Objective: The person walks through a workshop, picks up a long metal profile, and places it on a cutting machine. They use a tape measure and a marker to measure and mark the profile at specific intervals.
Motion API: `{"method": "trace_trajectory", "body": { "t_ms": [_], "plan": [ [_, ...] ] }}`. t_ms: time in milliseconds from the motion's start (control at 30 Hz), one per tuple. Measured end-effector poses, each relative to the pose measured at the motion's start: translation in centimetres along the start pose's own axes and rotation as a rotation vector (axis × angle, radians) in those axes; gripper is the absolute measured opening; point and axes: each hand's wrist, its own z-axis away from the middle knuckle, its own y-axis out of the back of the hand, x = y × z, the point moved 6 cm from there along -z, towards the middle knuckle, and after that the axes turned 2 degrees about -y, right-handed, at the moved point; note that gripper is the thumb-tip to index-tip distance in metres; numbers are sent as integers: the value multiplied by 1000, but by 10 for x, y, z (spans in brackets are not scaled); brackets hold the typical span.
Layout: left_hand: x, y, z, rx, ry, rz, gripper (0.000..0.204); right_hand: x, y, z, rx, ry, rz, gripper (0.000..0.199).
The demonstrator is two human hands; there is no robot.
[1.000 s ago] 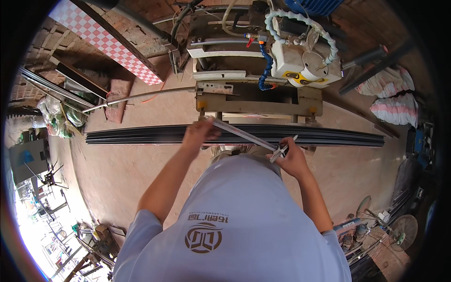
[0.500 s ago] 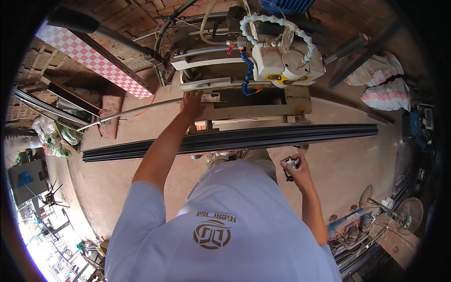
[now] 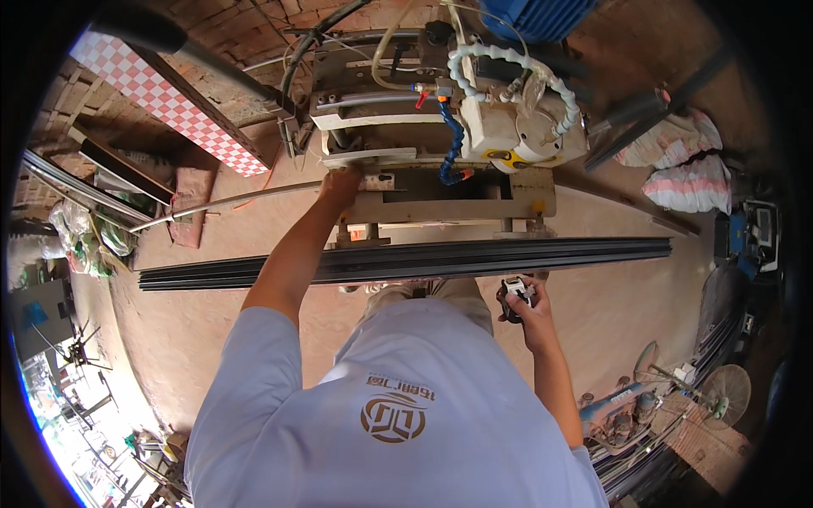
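My left hand [image 3: 340,188] reaches onto the left end of a cream-coloured machine [image 3: 457,206]. Its fingers go in under a light metal bar [image 3: 373,158] and are hidden there. In front of the machine, long black profiles [image 3: 474,256] lie side by side across my body, passing beneath my left forearm. On the near side of them my right hand [image 3: 535,315] is closed round a small black-and-white object [image 3: 514,300], whose kind I cannot make out. A blue jointed coolant hose [image 3: 451,135] with an orange tip hangs over the machine bed.
A white jointed hose [image 3: 508,52] loops above the machine head, near a blue motor [image 3: 542,17]. A thin metal rod [image 3: 246,196] runs out to the left of the machine. White sacks [image 3: 690,173] lie at right; a fan [image 3: 728,394] and a compressor [image 3: 622,406] stand at lower right.
My left hand has pushed further in under the metal bar. The right hand has turned and shifted slightly left, showing more of the black-and-white object. The whole view has shifted slightly.
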Motion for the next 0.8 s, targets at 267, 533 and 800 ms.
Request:
{"method": "trace_trajectory", "body": {
  "t_ms": [267,533,800],
  "plan": [
    [-11,43,32,212,-22,161,41,-32,-47,-27,-112,62,253,50],
    [-69,70,152,494,187,807,33,-46,-155,-73,-374,302,632,71],
    [-52,32,287,436,605,1812,42,12,-281,-202,-276,619,918,79]
  ]
}}
